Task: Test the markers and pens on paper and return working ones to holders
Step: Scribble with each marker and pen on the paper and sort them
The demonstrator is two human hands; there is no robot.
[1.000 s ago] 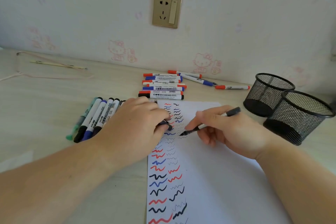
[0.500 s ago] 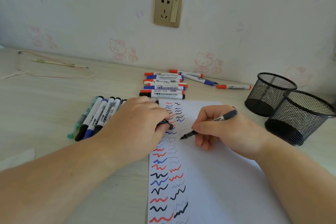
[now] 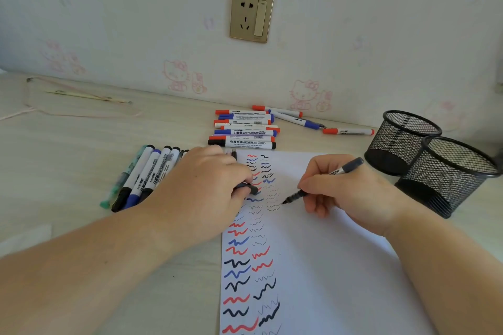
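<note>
My right hand (image 3: 351, 193) has slid the pen (image 3: 321, 185) rightward, fingers pinching it, tip on the paper (image 3: 326, 266). My left hand (image 3: 206, 190) pins the sheet, curled around a cap (image 3: 246, 187). Many squiggles done; both holders (image 3: 446, 171) look empty, markers (image 3: 245, 133) waiting on the tabletop (image 3: 81, 149).

Single head cam, wide-angle, looks fwd/down, close over desk (image 3: 81, 160), facing wall (image 3: 353, 22).

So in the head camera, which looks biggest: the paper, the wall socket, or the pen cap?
1. Paper, by far.
2. Wall socket.
3. Pen cap in the left hand, smallest; it's partly hidden.
</note>
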